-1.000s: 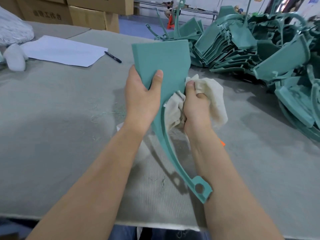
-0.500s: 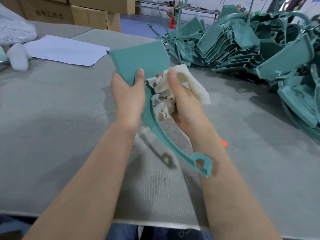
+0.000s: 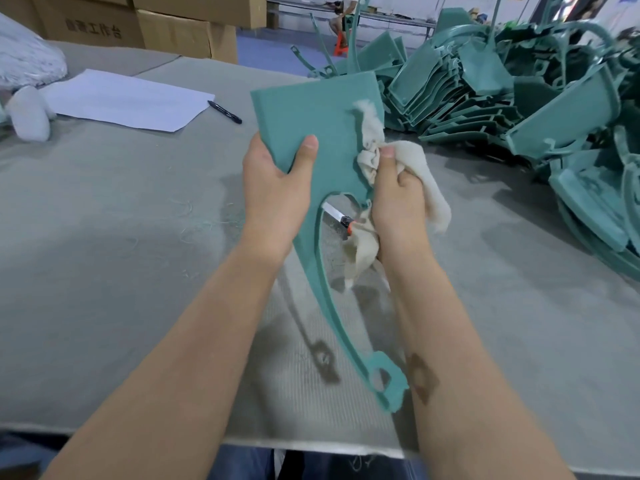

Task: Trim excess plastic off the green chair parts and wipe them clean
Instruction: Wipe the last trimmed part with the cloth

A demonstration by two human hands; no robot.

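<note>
I hold a green chair part upright above the table: a flat panel on top and a long curved leg that ends in a ring lug near my right forearm. My left hand grips the panel's lower left edge, thumb on its face. My right hand clutches a cream cloth and presses it against the panel's right edge. Part of the cloth hangs below that hand. A utility knife with an orange tip lies on the table behind the part.
A large heap of green chair parts fills the right and far right. White paper and a black pen lie at the far left. Cardboard boxes stand behind. The grey felt table ends near my body.
The panel has turned to face me and risen. My right hand with the cloth has shifted onto the panel's right edge. The knife on the table now shows through the gap.
</note>
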